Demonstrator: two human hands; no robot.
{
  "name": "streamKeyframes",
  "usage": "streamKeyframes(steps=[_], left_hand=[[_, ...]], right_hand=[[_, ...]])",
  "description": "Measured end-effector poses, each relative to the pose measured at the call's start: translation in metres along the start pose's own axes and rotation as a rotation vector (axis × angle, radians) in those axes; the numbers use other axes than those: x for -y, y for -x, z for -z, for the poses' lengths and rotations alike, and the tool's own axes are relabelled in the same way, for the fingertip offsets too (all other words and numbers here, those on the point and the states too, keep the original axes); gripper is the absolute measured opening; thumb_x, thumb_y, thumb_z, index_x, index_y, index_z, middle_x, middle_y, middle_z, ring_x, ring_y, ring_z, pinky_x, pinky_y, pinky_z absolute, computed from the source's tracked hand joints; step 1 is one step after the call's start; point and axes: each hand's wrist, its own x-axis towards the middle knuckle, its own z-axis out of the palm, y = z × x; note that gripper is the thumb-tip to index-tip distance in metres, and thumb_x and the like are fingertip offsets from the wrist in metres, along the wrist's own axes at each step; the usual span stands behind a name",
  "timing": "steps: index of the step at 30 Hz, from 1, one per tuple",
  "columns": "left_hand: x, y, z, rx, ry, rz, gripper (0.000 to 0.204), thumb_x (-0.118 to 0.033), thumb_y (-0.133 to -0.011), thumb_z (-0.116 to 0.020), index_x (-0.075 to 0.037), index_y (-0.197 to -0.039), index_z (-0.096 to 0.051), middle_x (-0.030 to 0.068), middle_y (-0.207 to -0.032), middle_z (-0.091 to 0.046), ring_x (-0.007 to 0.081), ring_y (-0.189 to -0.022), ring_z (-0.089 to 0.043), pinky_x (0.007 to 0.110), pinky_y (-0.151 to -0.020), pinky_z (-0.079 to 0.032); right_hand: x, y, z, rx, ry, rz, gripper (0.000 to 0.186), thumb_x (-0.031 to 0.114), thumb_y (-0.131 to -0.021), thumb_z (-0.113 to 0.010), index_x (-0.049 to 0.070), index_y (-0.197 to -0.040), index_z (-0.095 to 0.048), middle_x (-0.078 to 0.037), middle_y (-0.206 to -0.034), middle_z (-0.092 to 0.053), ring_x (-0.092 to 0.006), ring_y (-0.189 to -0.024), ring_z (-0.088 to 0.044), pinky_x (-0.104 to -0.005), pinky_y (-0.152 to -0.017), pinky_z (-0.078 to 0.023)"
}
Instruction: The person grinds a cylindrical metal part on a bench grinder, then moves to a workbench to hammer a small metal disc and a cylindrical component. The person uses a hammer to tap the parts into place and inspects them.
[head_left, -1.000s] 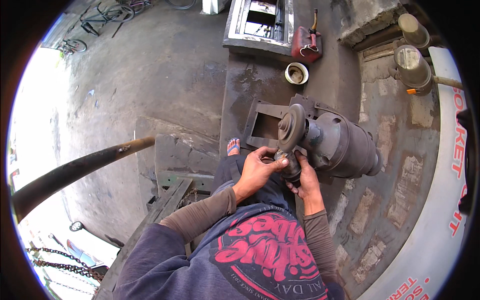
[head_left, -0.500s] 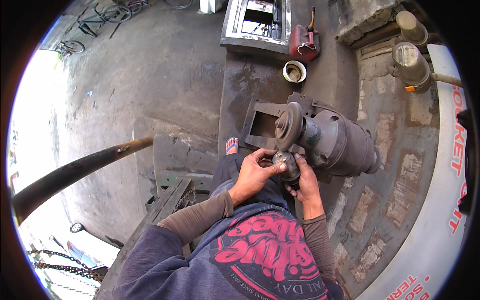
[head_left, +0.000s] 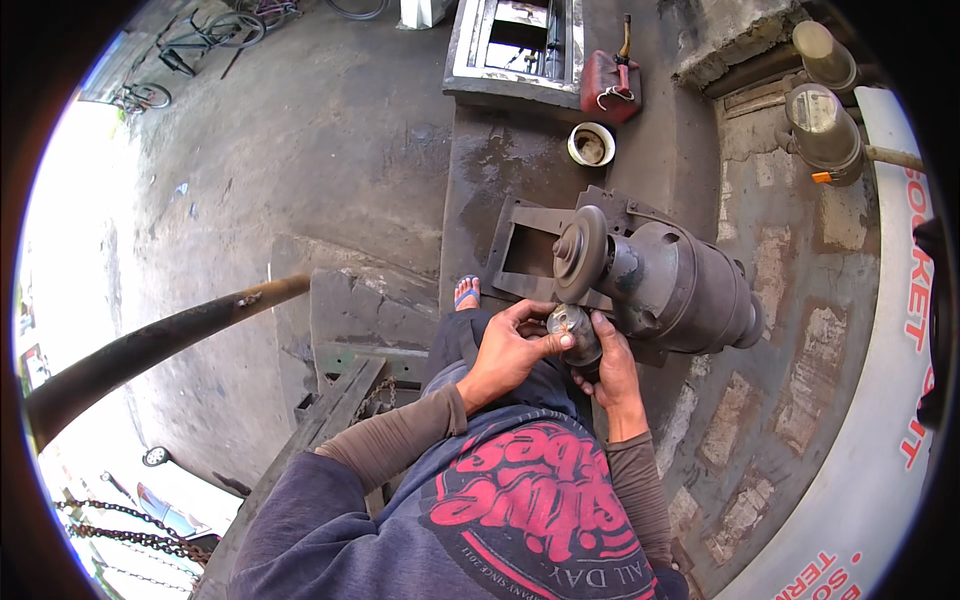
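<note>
a stained concrete floor (head_left: 330,160) runs out to bicycles (head_left: 200,35) in an open yard; a red fuel can (head_left: 610,85) and white cup (head_left: 591,144) sit above a grey motor (head_left: 680,290). left hand (head_left: 510,350) and right hand (head_left: 610,365) curl their fingers closed around a small round metal part (head_left: 572,328) just below the motor's pulley (head_left: 580,252); a white curved sign with red letters (head_left: 900,330) edges the right

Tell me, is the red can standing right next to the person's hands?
No, the red metal fuel can stands far up the concrete floor, while both hands hold a small round grey metal part beside the big grey motor.
</note>
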Motion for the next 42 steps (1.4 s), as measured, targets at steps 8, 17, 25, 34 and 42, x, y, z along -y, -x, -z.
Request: streamKeyframes(steps=[8,17,25,34,42], left_hand=[[0.008,-0.015,0.005,-0.021,-0.05,0.007,0.061,-0.021,-0.088,-0.087,0.01,-0.133,-0.06,0.0161,-0.107,-0.074,0.0177,-0.094,-0.071,0.03,-0.085,-0.057],[0.003,-0.012,0.003,-0.014,-0.051,0.011,0.059,-0.021,-0.089,-0.087,0.01,-0.132,-0.061,0.0156,-0.105,-0.075,0.0171,-0.093,-0.071,0.03,-0.085,-0.057],[0.001,-0.002,0.001,-0.041,-0.038,0.006,0.051,-0.021,-0.09,-0.086,0.008,-0.126,-0.063,0.014,-0.106,-0.074,0.0169,-0.094,-0.071,0.03,-0.085,-0.058],[0.004,-0.013,-0.002,-0.094,-0.092,0.043,0.047,-0.022,-0.089,-0.087,0.006,-0.12,-0.065,0.0129,-0.101,-0.075,0.0165,-0.09,-0.072,0.029,-0.08,-0.059],[0.012,-0.021,0.003,-0.125,-0.123,0.066,0.046,-0.024,-0.09,-0.086,0.006,-0.118,-0.066,0.013,-0.101,-0.075,0.0166,-0.09,-0.072,0.03,-0.079,-0.061]], right_hand=[[-0.004,-0.009,-0.003,-0.021,-0.036,-0.04,0.054,0.055,-0.102,-0.056,0.003,-0.104,-0.069,-0.008,-0.071,-0.067,-0.0143,-0.042,-0.055,-0.0243,-0.031,-0.032],[0.003,-0.004,-0.005,-0.02,-0.032,-0.062,0.054,0.055,-0.103,-0.056,0.003,-0.104,-0.07,-0.008,-0.071,-0.067,-0.0141,-0.042,-0.055,-0.0244,-0.03,-0.032],[0.002,-0.001,-0.004,-0.007,-0.032,-0.102,0.056,0.057,-0.102,-0.055,0.003,-0.104,-0.069,-0.011,-0.073,-0.069,-0.0153,-0.041,-0.055,-0.0249,-0.03,-0.032],[-0.003,-0.018,0.0,0.081,-0.162,-0.215,0.053,0.055,-0.107,-0.047,0.006,-0.114,-0.067,-0.012,-0.078,-0.072,-0.0177,-0.043,-0.059,-0.0247,-0.027,-0.032],[-0.004,-0.026,-0.003,0.07,-0.145,-0.233,0.053,0.054,-0.108,-0.044,0.007,-0.113,-0.067,-0.011,-0.076,-0.071,-0.0174,-0.043,-0.059,-0.0244,-0.026,-0.031]])
